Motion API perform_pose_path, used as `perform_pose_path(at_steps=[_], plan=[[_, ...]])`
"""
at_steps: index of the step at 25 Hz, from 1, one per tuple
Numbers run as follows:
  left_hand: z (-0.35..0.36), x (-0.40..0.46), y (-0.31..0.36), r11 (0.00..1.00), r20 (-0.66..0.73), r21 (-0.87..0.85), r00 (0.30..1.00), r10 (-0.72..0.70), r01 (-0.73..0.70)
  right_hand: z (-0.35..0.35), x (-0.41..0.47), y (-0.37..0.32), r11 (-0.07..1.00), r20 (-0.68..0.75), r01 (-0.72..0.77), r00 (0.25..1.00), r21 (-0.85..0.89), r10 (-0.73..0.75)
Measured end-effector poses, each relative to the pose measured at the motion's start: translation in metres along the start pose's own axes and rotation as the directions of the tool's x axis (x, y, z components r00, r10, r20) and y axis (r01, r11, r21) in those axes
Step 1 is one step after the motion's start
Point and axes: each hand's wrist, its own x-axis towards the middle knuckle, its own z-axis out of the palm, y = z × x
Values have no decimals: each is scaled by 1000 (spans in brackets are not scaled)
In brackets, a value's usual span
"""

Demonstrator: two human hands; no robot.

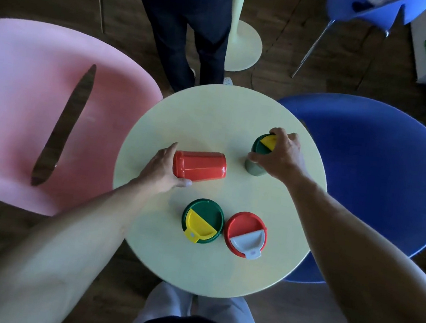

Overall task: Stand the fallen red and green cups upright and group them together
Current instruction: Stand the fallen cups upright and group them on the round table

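A red cup (200,165) lies on its side at the left-middle of the round pale-yellow table (213,112). My left hand (163,168) wraps around its lid end, thumb underneath. At the right, a grey-green cup (253,167) with a green and yellow lid (263,143) stands nearly upright, and my right hand (281,154) grips it from the top by the lid. Nearer to me, a green-lidded cup (203,220) and a red-lidded cup (245,233) stand upright side by side.
A pink chair (22,107) is on the left of the table and a blue chair (368,177) on the right. Another person's dark trouser legs (191,35) stand behind the table, beside a pale table stand (244,39).
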Motion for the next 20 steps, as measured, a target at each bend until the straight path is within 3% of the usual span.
perform_pose_path(at_steps=[7,15,18,20], plan=[[0,2,1,1000,35,6,999,7,-7,14,-46,2,980,75,193,979,-55,-188],[3,-2,-1,999,11,-45,999,-30,31,32,-62,10,959,133,265,959,-103,-251],[0,-6,0,997,-20,-64,999,-32,31,33,-64,12,961,150,273,953,-42,-264],[-2,-9,5,997,-47,-75,999,-25,22,31,-65,14,964,84,262,961,40,-264]])
